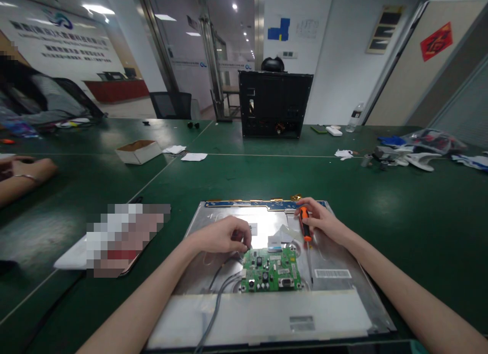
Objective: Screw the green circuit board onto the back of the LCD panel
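A metal-backed display panel (335,298) lies flat before me, with a green circuit board (271,269) on its middle and a blue strip board (263,205) along its far edge. My left hand (232,234) is at the board's upper left corner, fingers curled with thumb and fingertips close together; whatever is between them is too small to make out. In my right hand (318,219) is an orange and black screwdriver (305,226), its shaft pointing down toward the panel right of the board. Grey cables (218,303) run from the board's left side to the near edge.
On the green table (229,178) stand a black monitor housing (276,105), an open white box (139,151) and a bottle (355,117). Plastic bags and parts (415,150) lie at right. A phone-like item (129,247) lies left, beyond it another person's hands (28,173).
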`<state>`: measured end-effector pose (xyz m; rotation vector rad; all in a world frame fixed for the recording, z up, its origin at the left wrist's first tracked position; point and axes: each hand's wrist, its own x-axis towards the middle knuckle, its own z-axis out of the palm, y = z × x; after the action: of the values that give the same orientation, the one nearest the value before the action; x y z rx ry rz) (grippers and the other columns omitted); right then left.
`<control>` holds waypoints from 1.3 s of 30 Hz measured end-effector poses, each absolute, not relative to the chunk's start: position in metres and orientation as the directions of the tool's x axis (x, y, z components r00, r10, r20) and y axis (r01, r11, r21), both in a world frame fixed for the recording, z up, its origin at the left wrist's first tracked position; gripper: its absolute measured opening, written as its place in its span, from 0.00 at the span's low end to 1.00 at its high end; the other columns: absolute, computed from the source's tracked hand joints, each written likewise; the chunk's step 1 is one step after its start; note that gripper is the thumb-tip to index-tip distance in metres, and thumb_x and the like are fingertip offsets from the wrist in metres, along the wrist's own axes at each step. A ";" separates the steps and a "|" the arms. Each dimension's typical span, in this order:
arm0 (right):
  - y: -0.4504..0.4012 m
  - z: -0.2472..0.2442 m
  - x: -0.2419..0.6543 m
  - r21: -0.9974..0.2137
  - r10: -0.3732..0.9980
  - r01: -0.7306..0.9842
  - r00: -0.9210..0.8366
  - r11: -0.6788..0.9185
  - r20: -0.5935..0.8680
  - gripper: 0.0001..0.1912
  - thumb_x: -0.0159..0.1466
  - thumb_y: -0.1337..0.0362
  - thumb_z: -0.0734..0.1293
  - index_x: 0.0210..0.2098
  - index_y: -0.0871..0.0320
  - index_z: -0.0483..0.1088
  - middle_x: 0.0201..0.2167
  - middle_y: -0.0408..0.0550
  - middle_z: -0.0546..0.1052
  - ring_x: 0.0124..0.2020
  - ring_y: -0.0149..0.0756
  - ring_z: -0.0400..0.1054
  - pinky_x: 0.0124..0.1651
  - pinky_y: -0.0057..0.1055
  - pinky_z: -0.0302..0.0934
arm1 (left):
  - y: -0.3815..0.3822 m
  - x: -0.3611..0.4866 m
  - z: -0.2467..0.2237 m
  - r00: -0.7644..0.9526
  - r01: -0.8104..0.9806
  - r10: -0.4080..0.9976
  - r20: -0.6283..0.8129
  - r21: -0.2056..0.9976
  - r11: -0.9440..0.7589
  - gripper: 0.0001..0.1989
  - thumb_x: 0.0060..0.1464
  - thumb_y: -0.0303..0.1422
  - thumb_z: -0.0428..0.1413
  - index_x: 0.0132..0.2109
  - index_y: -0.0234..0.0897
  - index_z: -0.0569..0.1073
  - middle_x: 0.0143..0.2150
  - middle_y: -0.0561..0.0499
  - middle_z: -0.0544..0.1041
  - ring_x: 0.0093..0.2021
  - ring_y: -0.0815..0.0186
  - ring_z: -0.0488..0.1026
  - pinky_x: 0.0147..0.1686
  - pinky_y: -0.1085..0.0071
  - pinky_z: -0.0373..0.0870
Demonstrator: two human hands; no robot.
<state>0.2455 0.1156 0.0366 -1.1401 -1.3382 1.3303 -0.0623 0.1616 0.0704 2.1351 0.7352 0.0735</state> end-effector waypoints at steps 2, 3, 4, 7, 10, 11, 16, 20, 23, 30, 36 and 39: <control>0.116 0.036 0.246 -0.998 0.992 -0.057 -0.128 -0.024 -0.017 0.22 0.51 0.67 0.73 0.45 0.54 0.67 0.37 0.44 0.76 0.24 0.28 0.67 0.19 0.21 0.61 | 0.162 -0.062 0.069 0.828 0.472 0.524 -0.202 0.755 -0.455 0.03 0.47 0.29 0.60 0.33 0.36 0.77 0.28 0.54 0.73 0.29 0.67 0.66 0.28 0.72 0.60; 0.116 0.036 0.245 -0.995 0.994 -0.092 -0.108 -0.031 -0.021 0.23 0.51 0.66 0.74 0.45 0.54 0.67 0.37 0.44 0.77 0.25 0.28 0.68 0.20 0.22 0.62 | 0.163 -0.062 0.069 0.829 0.469 0.522 -0.202 0.760 -0.451 0.03 0.47 0.28 0.60 0.33 0.36 0.78 0.29 0.54 0.73 0.29 0.67 0.66 0.29 0.72 0.60; 0.116 0.037 0.245 -0.991 0.996 -0.125 -0.090 -0.037 -0.025 0.24 0.50 0.65 0.74 0.46 0.53 0.67 0.37 0.44 0.77 0.25 0.29 0.69 0.21 0.22 0.63 | 0.163 -0.062 0.068 0.830 0.467 0.520 -0.203 0.764 -0.446 0.03 0.47 0.28 0.60 0.33 0.36 0.78 0.29 0.53 0.73 0.29 0.67 0.66 0.29 0.72 0.60; 0.116 0.044 0.242 -0.978 0.999 -0.206 -0.045 -0.032 -0.024 0.25 0.50 0.62 0.76 0.46 0.53 0.67 0.36 0.46 0.79 0.28 0.32 0.71 0.24 0.26 0.66 | 0.164 -0.063 0.065 0.829 0.464 0.519 -0.209 0.776 -0.428 0.04 0.47 0.28 0.61 0.33 0.35 0.78 0.29 0.53 0.74 0.29 0.67 0.67 0.29 0.72 0.60; 0.119 0.056 0.232 -0.969 0.999 -0.248 -0.033 -0.007 0.001 0.25 0.49 0.60 0.77 0.44 0.54 0.68 0.34 0.47 0.79 0.31 0.35 0.73 0.27 0.28 0.67 | 0.165 -0.065 0.064 0.824 0.469 0.523 -0.218 0.781 -0.413 0.04 0.47 0.29 0.61 0.33 0.36 0.77 0.28 0.54 0.72 0.28 0.68 0.66 0.29 0.72 0.60; 0.120 0.061 0.227 -0.968 0.999 -0.252 -0.040 0.003 0.013 0.25 0.49 0.60 0.77 0.43 0.55 0.68 0.34 0.48 0.79 0.31 0.36 0.73 0.28 0.28 0.67 | 0.166 -0.065 0.064 0.824 0.470 0.522 -0.221 0.783 -0.409 0.04 0.46 0.29 0.62 0.33 0.36 0.77 0.27 0.55 0.72 0.28 0.68 0.66 0.29 0.72 0.60; 0.127 0.095 0.188 -0.974 0.985 -0.211 -0.134 0.082 0.111 0.21 0.52 0.60 0.76 0.43 0.56 0.68 0.35 0.47 0.78 0.32 0.33 0.73 0.28 0.27 0.67 | 0.165 -0.066 0.068 0.829 0.458 0.511 -0.225 0.798 -0.392 0.05 0.49 0.32 0.61 0.34 0.37 0.78 0.29 0.53 0.74 0.29 0.67 0.67 0.30 0.72 0.61; 0.128 0.128 0.158 -0.972 0.942 -0.140 -0.252 0.190 0.220 0.25 0.49 0.64 0.77 0.43 0.55 0.66 0.33 0.41 0.77 0.30 0.31 0.71 0.25 0.26 0.64 | 0.164 -0.065 0.069 0.832 0.450 0.507 -0.225 0.809 -0.379 0.05 0.51 0.33 0.60 0.33 0.36 0.78 0.31 0.52 0.76 0.32 0.65 0.70 0.33 0.72 0.64; 0.124 0.146 0.144 -0.856 0.812 0.105 -0.391 0.507 0.433 0.23 0.54 0.68 0.74 0.46 0.56 0.64 0.33 0.39 0.74 0.30 0.29 0.69 0.30 0.26 0.66 | 0.165 -0.064 0.067 0.825 0.461 0.513 -0.237 0.807 -0.369 0.04 0.49 0.32 0.60 0.33 0.36 0.77 0.30 0.53 0.76 0.31 0.65 0.70 0.31 0.72 0.64; 0.116 0.148 0.141 -0.592 0.601 0.222 -0.548 0.775 0.582 0.17 0.63 0.68 0.68 0.51 0.56 0.63 0.38 0.43 0.73 0.35 0.29 0.70 0.35 0.26 0.69 | 0.163 -0.065 0.067 0.796 0.505 0.538 -0.278 0.796 -0.335 0.04 0.48 0.32 0.60 0.32 0.37 0.77 0.26 0.54 0.74 0.28 0.66 0.70 0.29 0.73 0.64; 0.119 0.139 0.140 -0.586 0.591 0.240 -0.605 0.774 0.534 0.16 0.63 0.70 0.67 0.49 0.56 0.62 0.37 0.43 0.73 0.34 0.30 0.69 0.34 0.27 0.69 | 0.161 -0.067 0.068 0.772 0.517 0.558 -0.304 0.811 -0.274 0.06 0.47 0.28 0.58 0.34 0.38 0.77 0.30 0.54 0.77 0.32 0.64 0.73 0.35 0.71 0.69; 0.120 0.137 0.141 -0.551 0.588 0.277 -0.608 0.787 0.534 0.16 0.63 0.70 0.67 0.50 0.56 0.62 0.37 0.44 0.74 0.34 0.31 0.69 0.35 0.29 0.68 | 0.161 -0.066 0.069 0.777 0.509 0.550 -0.308 0.821 -0.260 0.05 0.46 0.28 0.59 0.34 0.38 0.78 0.29 0.54 0.76 0.30 0.65 0.72 0.31 0.72 0.67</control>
<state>0.1407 0.1204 0.1371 -0.6379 -2.2393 0.5438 -0.0662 0.1614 0.0688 1.9114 0.8039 0.0481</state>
